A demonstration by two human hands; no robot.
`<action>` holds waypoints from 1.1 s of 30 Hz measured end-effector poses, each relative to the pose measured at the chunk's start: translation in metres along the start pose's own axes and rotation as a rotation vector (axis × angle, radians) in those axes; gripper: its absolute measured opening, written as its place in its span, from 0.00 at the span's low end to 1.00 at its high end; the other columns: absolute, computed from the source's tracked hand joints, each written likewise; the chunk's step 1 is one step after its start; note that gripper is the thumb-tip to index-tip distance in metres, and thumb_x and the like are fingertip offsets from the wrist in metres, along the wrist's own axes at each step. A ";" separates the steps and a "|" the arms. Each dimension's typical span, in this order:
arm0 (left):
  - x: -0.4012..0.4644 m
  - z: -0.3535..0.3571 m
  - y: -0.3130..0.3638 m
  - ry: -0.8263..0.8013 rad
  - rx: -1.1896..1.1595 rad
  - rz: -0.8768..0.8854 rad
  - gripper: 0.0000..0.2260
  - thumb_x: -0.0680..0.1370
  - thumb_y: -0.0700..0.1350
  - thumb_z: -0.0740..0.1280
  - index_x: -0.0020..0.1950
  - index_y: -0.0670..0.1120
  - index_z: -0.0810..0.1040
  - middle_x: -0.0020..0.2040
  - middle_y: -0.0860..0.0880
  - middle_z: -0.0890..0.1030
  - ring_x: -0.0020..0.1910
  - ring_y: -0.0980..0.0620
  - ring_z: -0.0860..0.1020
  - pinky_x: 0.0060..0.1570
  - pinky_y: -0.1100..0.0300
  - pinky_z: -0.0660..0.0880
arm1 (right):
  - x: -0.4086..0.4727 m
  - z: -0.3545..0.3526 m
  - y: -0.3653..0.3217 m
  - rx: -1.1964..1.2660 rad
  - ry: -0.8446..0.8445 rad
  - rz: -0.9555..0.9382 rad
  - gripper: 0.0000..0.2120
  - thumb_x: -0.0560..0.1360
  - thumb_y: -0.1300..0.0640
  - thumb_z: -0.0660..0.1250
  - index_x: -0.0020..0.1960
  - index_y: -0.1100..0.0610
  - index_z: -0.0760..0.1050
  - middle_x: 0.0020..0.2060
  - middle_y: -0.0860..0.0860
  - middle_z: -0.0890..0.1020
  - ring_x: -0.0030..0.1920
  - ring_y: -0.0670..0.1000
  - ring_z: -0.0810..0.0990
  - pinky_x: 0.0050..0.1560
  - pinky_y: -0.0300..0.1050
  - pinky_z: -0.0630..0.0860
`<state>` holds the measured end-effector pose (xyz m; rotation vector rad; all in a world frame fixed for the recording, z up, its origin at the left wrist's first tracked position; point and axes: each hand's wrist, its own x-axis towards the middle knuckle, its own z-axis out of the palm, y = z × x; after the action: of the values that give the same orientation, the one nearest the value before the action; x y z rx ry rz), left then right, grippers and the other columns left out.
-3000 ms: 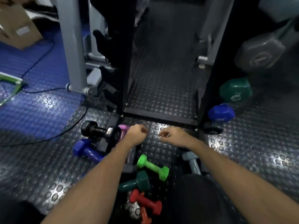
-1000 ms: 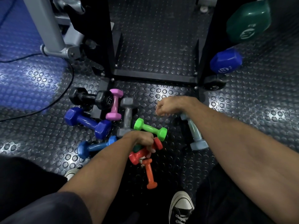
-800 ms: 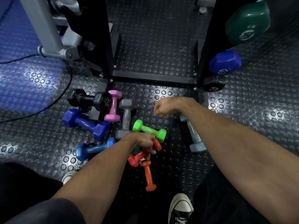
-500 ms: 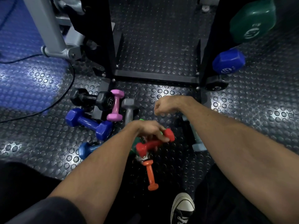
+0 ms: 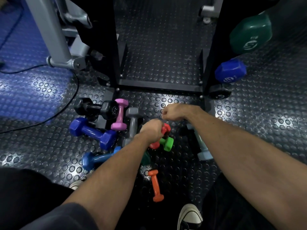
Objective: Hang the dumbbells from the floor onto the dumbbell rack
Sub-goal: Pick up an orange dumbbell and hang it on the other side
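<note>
Several dumbbells lie on the studded floor in front of the black dumbbell rack (image 5: 159, 87). My left hand (image 5: 152, 131) grips a red dumbbell (image 5: 166, 128) lifted above the pile. My right hand (image 5: 172, 112) hovers just beyond it, fingers curled, holding nothing. On the floor are a green dumbbell (image 5: 167, 143), an orange one (image 5: 156, 185), a grey one (image 5: 132, 125), a pink one (image 5: 120, 114), a black one (image 5: 96, 107), two blue ones (image 5: 93, 131) (image 5: 98, 159) and a pale blue one (image 5: 201, 146). On the rack's right side hang a green dumbbell (image 5: 250, 34) and a blue one (image 5: 230, 71).
A grey machine frame (image 5: 54, 35) stands at the back left beside a blue mat (image 5: 20, 90) with a black cable (image 5: 49, 117). My shoe (image 5: 189, 216) is at the bottom, near the orange dumbbell. A dark green dumbbell (image 5: 146, 159) lies half hidden under my left forearm.
My left hand reached into the pile, took hold of the red dumbbell and lifted it up towards the rack. My right hand stayed curled in about the same place.
</note>
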<state>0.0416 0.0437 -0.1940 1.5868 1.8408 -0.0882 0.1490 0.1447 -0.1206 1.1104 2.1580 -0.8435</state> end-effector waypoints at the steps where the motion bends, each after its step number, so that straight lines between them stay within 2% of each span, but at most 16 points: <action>1: -0.003 -0.001 0.005 0.002 0.020 0.004 0.07 0.77 0.44 0.69 0.54 0.48 0.84 0.49 0.47 0.84 0.47 0.45 0.82 0.50 0.52 0.80 | 0.000 0.000 -0.002 -0.008 -0.001 -0.004 0.13 0.81 0.51 0.63 0.59 0.56 0.82 0.55 0.54 0.85 0.55 0.55 0.84 0.55 0.50 0.80; 5: -0.013 0.004 0.013 -0.151 0.154 0.074 0.07 0.75 0.47 0.71 0.51 0.51 0.86 0.50 0.46 0.86 0.50 0.44 0.84 0.49 0.56 0.78 | -0.002 -0.001 -0.005 -0.017 0.000 -0.007 0.12 0.80 0.51 0.64 0.57 0.55 0.82 0.52 0.54 0.86 0.45 0.52 0.82 0.48 0.46 0.81; 8: -0.027 0.009 0.022 -0.145 0.321 0.273 0.07 0.75 0.49 0.69 0.51 0.52 0.84 0.51 0.48 0.84 0.50 0.44 0.83 0.48 0.54 0.78 | -0.006 -0.002 -0.004 -0.006 0.002 -0.012 0.11 0.81 0.51 0.64 0.56 0.54 0.81 0.52 0.54 0.85 0.46 0.53 0.82 0.46 0.47 0.80; 11: -0.043 0.029 0.036 -0.157 0.376 0.463 0.06 0.77 0.50 0.68 0.50 0.50 0.83 0.49 0.48 0.84 0.49 0.45 0.82 0.43 0.55 0.74 | -0.010 -0.004 -0.001 -0.002 0.017 -0.021 0.14 0.82 0.52 0.63 0.59 0.58 0.81 0.52 0.56 0.84 0.44 0.51 0.79 0.41 0.44 0.74; 13: -0.050 0.046 0.041 -0.277 0.436 0.538 0.06 0.77 0.46 0.68 0.49 0.47 0.83 0.43 0.48 0.82 0.48 0.45 0.82 0.40 0.55 0.74 | -0.011 -0.005 0.002 0.009 0.017 -0.020 0.14 0.82 0.52 0.63 0.59 0.59 0.81 0.53 0.57 0.84 0.43 0.50 0.77 0.42 0.44 0.73; 14: -0.052 0.056 0.041 -0.354 0.493 0.561 0.05 0.77 0.44 0.69 0.50 0.45 0.83 0.43 0.47 0.81 0.49 0.44 0.83 0.41 0.54 0.76 | -0.011 -0.005 0.004 0.017 0.012 -0.020 0.13 0.82 0.52 0.63 0.59 0.59 0.81 0.54 0.57 0.84 0.44 0.50 0.77 0.43 0.45 0.74; 16: -0.055 0.071 0.034 -0.473 0.680 0.571 0.09 0.79 0.41 0.68 0.58 0.42 0.81 0.54 0.43 0.82 0.55 0.42 0.82 0.47 0.51 0.78 | -0.008 -0.004 0.006 0.036 0.009 -0.014 0.12 0.82 0.52 0.63 0.58 0.57 0.80 0.54 0.56 0.83 0.44 0.49 0.77 0.46 0.47 0.75; 18: -0.057 0.087 0.017 -0.496 0.887 0.557 0.13 0.81 0.42 0.67 0.66 0.43 0.78 0.65 0.41 0.79 0.62 0.41 0.79 0.58 0.47 0.76 | -0.009 -0.003 0.005 0.049 0.012 -0.016 0.13 0.82 0.51 0.63 0.60 0.57 0.80 0.54 0.56 0.83 0.46 0.49 0.78 0.49 0.47 0.77; 22: -0.055 0.107 -0.011 -0.470 1.057 0.569 0.15 0.84 0.46 0.64 0.71 0.49 0.74 0.68 0.43 0.78 0.66 0.41 0.76 0.68 0.42 0.68 | -0.011 -0.004 0.002 0.046 0.002 -0.019 0.13 0.83 0.50 0.62 0.61 0.57 0.79 0.55 0.54 0.82 0.55 0.53 0.82 0.60 0.52 0.79; 25: -0.055 0.108 -0.017 -0.501 0.990 0.584 0.16 0.84 0.46 0.63 0.72 0.50 0.73 0.69 0.44 0.77 0.67 0.41 0.76 0.70 0.41 0.67 | -0.008 -0.003 0.002 0.062 -0.003 -0.016 0.13 0.83 0.49 0.62 0.60 0.56 0.79 0.54 0.53 0.82 0.53 0.52 0.82 0.59 0.52 0.80; 27: -0.054 0.097 -0.011 -0.585 0.848 0.571 0.16 0.80 0.43 0.69 0.68 0.48 0.75 0.64 0.46 0.79 0.62 0.43 0.78 0.66 0.44 0.72 | -0.007 -0.003 0.003 0.070 -0.012 -0.013 0.13 0.84 0.49 0.63 0.61 0.55 0.79 0.54 0.53 0.82 0.51 0.50 0.81 0.58 0.51 0.80; 30: -0.043 0.083 0.002 -0.760 0.460 0.421 0.12 0.71 0.35 0.74 0.53 0.44 0.79 0.47 0.47 0.84 0.45 0.45 0.83 0.52 0.47 0.81 | -0.006 -0.005 0.005 0.100 -0.009 -0.014 0.13 0.83 0.49 0.63 0.63 0.55 0.78 0.53 0.51 0.81 0.52 0.50 0.80 0.54 0.47 0.79; 32: -0.036 0.074 0.013 -0.777 0.192 0.338 0.14 0.68 0.35 0.77 0.49 0.45 0.78 0.47 0.45 0.84 0.44 0.45 0.82 0.47 0.48 0.82 | -0.006 -0.007 0.007 0.148 -0.003 -0.011 0.13 0.83 0.50 0.64 0.64 0.55 0.78 0.50 0.50 0.81 0.47 0.48 0.79 0.46 0.43 0.76; 33: -0.033 0.068 0.020 -0.741 0.100 0.336 0.17 0.66 0.37 0.80 0.49 0.47 0.78 0.49 0.45 0.83 0.45 0.45 0.81 0.46 0.48 0.81 | -0.005 -0.008 0.007 0.161 -0.002 -0.009 0.13 0.83 0.51 0.64 0.64 0.55 0.78 0.51 0.50 0.81 0.47 0.48 0.79 0.46 0.44 0.76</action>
<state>0.0902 -0.0116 -0.2207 1.6142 1.0041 -0.5427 0.1559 0.1517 -0.1138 1.1779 2.1247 -1.0377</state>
